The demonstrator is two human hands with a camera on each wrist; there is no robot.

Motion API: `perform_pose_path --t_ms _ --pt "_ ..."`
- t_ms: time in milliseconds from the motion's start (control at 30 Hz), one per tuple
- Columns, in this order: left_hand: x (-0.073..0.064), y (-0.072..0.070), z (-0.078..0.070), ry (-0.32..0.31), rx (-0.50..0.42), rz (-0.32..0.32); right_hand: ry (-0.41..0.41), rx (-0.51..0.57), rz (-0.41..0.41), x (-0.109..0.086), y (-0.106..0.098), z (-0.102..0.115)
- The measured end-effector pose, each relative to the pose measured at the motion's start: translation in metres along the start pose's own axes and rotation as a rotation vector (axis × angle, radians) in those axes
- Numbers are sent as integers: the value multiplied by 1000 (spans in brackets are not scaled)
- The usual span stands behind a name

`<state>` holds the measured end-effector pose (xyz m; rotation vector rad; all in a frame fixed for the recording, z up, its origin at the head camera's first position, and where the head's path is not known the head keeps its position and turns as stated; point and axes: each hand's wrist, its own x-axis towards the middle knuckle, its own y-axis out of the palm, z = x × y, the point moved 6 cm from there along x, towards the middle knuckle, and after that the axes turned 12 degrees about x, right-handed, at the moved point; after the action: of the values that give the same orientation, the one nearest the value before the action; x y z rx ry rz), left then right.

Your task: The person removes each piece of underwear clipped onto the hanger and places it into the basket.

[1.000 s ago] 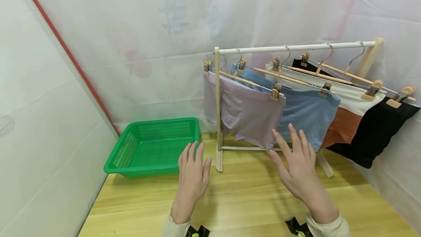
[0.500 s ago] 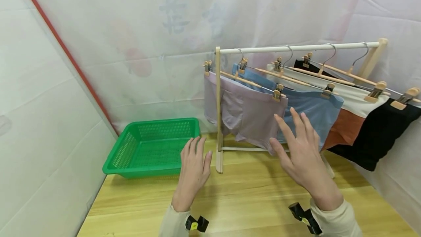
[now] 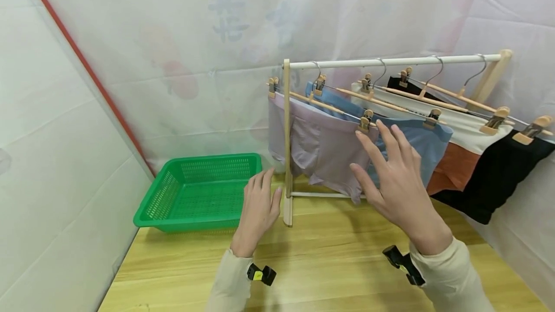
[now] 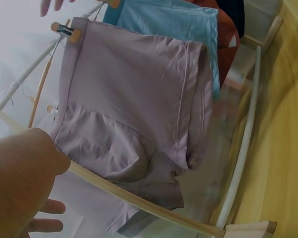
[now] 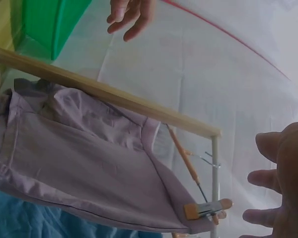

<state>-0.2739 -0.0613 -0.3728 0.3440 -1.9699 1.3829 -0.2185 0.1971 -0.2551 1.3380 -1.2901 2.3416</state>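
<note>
Lilac boxer briefs [image 3: 331, 150] hang by two clips from a wooden hanger [image 3: 318, 103] at the near left end of the rack. My right hand [image 3: 396, 177], fingers spread and holding nothing, is raised in front of them, its fingertips close to the right clip [image 3: 366, 121]. My left hand [image 3: 260, 206] hovers between the green basket and the rack's left post [image 3: 286, 134], fingers extended and nothing in them. In the left wrist view the lilac briefs [image 4: 124, 84] fill the middle, beyond the left hand [image 4: 20, 173]. Light-blue briefs [image 3: 416, 138] hang just behind.
A green plastic basket [image 3: 204, 196] stands on the wooden table [image 3: 303, 259] at left. Farther along the white rail [image 3: 390, 63] hang white-and-rust briefs [image 3: 451, 165] and black briefs [image 3: 498, 182]. White sheeting [image 3: 173, 61] encloses the back and sides.
My right hand has risen from the hem of the lilac briefs to the height of their right clip. The left hand has moved slightly forward and up. The garments hang as before.
</note>
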Motion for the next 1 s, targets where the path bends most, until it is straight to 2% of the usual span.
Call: perform_pose_path --t_ms 433,600,733,833,1000 --pt "26 11 -5 16 -68 44 -88 -57 21 36 -2 -1" --pt "34 15 -3 -16 -104 86 -80 -78 36 46 -6 -3" --pt "40 19 -1 -27 -133 92 -67 -93 50 52 -8 -4" --pt "46 25 1 -28 -161 89 -59 -114 69 56 -6 -4" --pt "55 36 4 -69 -222 114 -61 -147 102 64 -1 -3"
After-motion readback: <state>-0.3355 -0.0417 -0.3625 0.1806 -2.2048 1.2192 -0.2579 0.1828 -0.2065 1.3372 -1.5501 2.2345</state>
